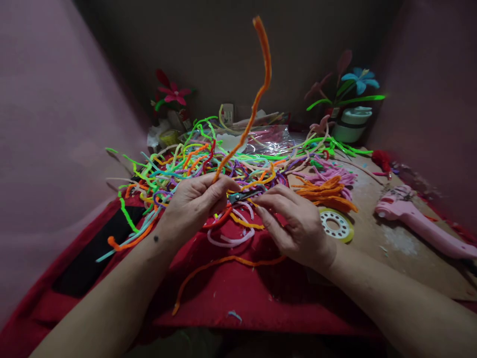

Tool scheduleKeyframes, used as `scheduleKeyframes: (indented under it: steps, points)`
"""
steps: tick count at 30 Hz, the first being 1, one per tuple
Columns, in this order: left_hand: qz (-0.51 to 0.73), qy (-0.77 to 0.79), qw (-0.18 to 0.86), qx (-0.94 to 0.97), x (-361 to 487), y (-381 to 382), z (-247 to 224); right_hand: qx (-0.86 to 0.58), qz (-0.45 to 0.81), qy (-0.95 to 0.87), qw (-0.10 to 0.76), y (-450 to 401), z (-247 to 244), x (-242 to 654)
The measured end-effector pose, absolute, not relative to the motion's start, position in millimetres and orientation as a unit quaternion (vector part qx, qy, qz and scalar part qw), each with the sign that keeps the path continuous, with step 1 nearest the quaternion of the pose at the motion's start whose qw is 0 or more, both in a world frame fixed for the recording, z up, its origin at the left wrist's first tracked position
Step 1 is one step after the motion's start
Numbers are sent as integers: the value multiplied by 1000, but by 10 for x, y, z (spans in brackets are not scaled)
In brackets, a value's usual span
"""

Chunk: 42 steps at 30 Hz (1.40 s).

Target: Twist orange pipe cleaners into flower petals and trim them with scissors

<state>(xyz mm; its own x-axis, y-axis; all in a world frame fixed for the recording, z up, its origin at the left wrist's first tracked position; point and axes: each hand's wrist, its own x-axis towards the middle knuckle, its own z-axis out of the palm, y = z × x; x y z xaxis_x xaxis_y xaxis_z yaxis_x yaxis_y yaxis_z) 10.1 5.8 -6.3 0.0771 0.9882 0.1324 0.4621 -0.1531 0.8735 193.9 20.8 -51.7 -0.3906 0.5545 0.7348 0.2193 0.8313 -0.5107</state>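
My left hand (203, 201) is closed around an orange pipe cleaner (257, 102), whose long bent end rises high above the fist. Close by on the right, my right hand (296, 221) has its thumb and fingers drawn together; whatever is between the fingertips is too small to make out. A dark metal tool, seemingly scissors (244, 196), shows between the two hands, partly hidden. Another orange pipe cleaner (223, 259) curves over the red cloth (231, 293) and passes under my right hand. A white-lilac pipe cleaner (231, 244) loops below the tool.
A tangled heap of coloured pipe cleaners (179, 169) spreads behind my hands. At right, a tape roll (337, 225), an orange bundle (324, 191) and a pink glue gun (421, 223) lie on a brown board (376, 268). Pipe-cleaner flowers (360, 80) stand at the back.
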Motion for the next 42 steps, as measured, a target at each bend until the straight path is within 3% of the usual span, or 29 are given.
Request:
scheduleKeyframes:
  steps: [6,11,15,19,26,36,42]
  points:
    - [170,495,241,818,190,35,-255,-273,576,-597,487,313,-512,1879]
    - [130,489,225,833,180,38,-212,-245,741,-369,505,496,-530,1913]
    - [198,523,294,775,100,101,-93,-261,759,-276,528,593,-519,1972]
    - [258,551,369,703,19,176,-91,-265,745,-304,531,583,-500,1972]
    - [396,607,359,588,-99,258,-164,-263,748,-379,477,529,-549,1945]
    - [637,366,602,314,56,246,-137,-196,846,-306,390,473,-481,1940]
    - [620,268,687,269,43,264,-150,-150,849,-210,462,543,-461,1947]
